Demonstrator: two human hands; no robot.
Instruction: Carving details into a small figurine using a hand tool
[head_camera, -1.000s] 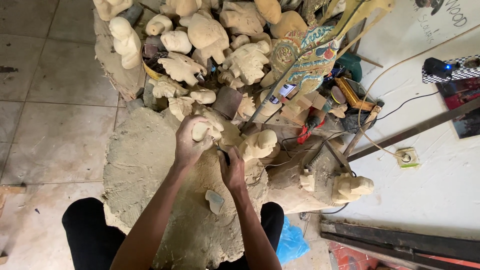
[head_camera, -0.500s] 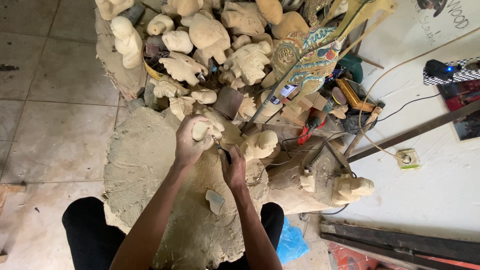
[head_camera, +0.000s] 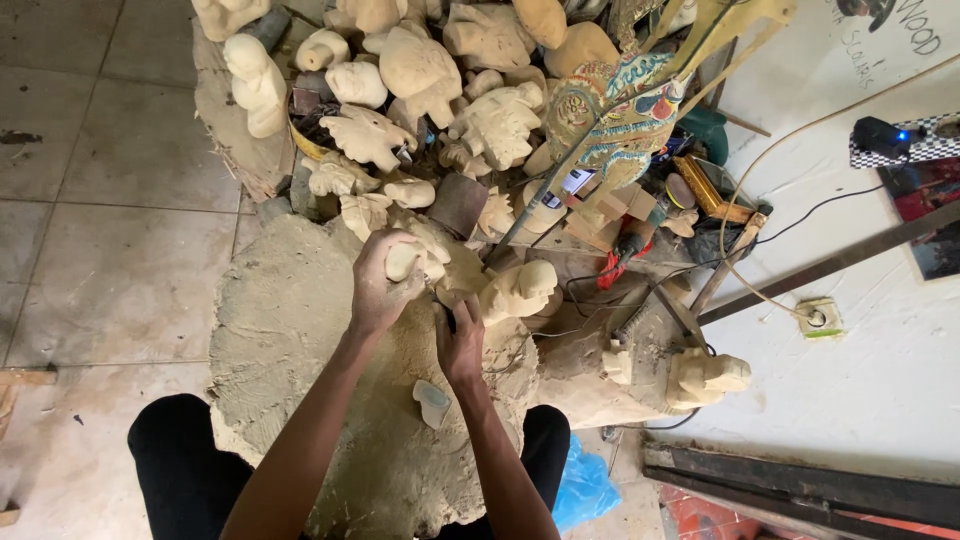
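While the floor tiles (head_camera: 110, 200) lie bare at far left, the left hand (head_camera: 378, 285) is wrapped around a small pale wood carving (head_camera: 405, 260), held over the big stump block (head_camera: 290, 350). Just right of it, the right hand (head_camera: 460, 340) is clenched on a thin carving tool (head_camera: 441, 303), tip at the carving. Farther right: a finished pale figure (head_camera: 520, 290), then a painted mask (head_camera: 610, 115).

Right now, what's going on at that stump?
A person sits at a big wood stump and works on a small pale wooden figure. The left hand grips the figure and holds it against the stump top. The right hand holds a small tool beside it; its tip is hard to see. More pale carved figures are heaped beyond the hands.
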